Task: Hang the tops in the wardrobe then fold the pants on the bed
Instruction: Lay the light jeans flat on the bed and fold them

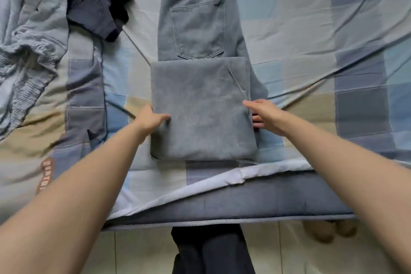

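A: Where are the jeans [200, 95]?
B: On the bed [311, 40], legs folded up. L hand [151, 120] and R hand [264, 115] both grip the fold's side edges.

Grey-blue jeans [201, 87] flat on bed, back pocket up, legs folded up over seat.

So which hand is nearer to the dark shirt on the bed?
Left. The left hand grips the folded jeans' left edge, below the dark shirt; the right hand is at their right edge.
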